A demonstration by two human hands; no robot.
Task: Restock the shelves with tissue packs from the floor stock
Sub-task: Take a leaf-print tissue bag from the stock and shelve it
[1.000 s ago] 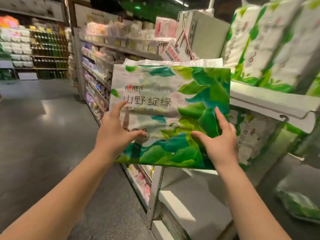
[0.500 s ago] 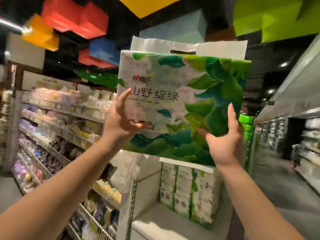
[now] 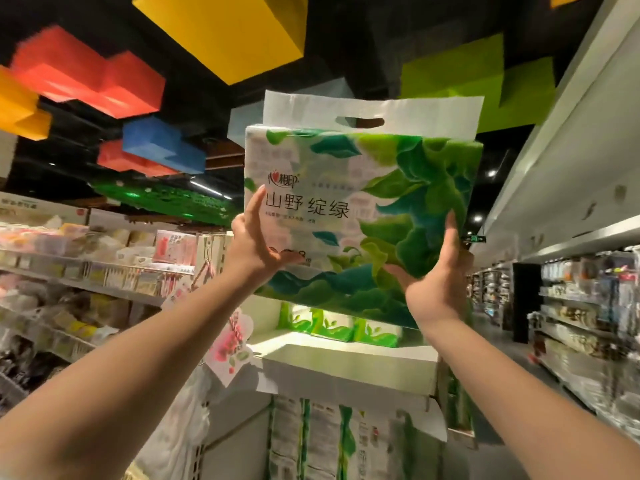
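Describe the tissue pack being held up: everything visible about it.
The tissue pack is a wide, soft block in glossy plastic film, white with green and teal leaf art and dark Chinese lettering. A plain white flap with a cut-out handle slot stands along its top. It is held upright, printed face toward the camera, raised above the white shelf where other green packs stand. The left hand grips its left edge and the right hand its lower right corner; nothing else touches it.

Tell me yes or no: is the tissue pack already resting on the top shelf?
No: both the left hand and the right hand hold the tissue pack in the air, clear above the top shelf.
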